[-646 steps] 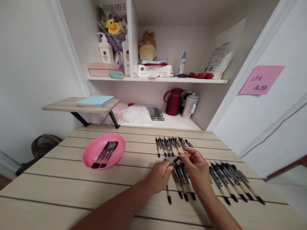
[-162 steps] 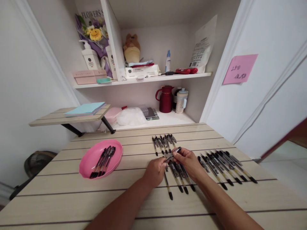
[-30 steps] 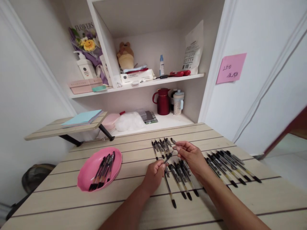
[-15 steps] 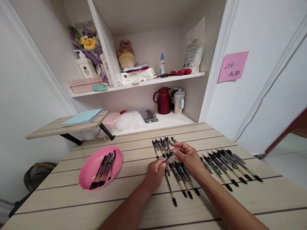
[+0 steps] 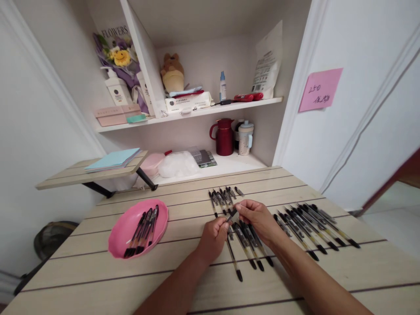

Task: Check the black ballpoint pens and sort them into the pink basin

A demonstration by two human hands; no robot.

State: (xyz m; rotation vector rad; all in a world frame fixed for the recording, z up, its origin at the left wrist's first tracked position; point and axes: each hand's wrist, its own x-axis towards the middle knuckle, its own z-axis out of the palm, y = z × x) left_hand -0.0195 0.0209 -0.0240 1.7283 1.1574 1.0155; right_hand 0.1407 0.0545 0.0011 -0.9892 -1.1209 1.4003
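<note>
Between my two hands, above the table, is a short dark piece of a pen (image 5: 232, 215). My left hand (image 5: 214, 234) is closed on its lower end, thumb on top. My right hand (image 5: 254, 216) pinches the upper end, so its tip is partly hidden by the fingers. Beneath and beside the hands lie several black pens (image 5: 251, 245) with yellowish lower barrels, side by side. Beyond them is a cluster of pens and pen caps (image 5: 222, 197). A further row of pens (image 5: 311, 227) lies right of my right forearm.
A pink scalloped bowl (image 5: 157, 238) with several pens stands on the left. Behind it, a small raised shelf (image 5: 62, 173) carries blue paper (image 5: 114, 158). Along the back are cabinet shelves with a red jug (image 5: 225, 138), a cup (image 5: 244, 140) and a plastic bag (image 5: 179, 165).
My right hand has moved slightly down, and the dark pen piece between both hands shows a little differently. Both hands keep their hold. The pens on the table and in the bowl lie as before.
</note>
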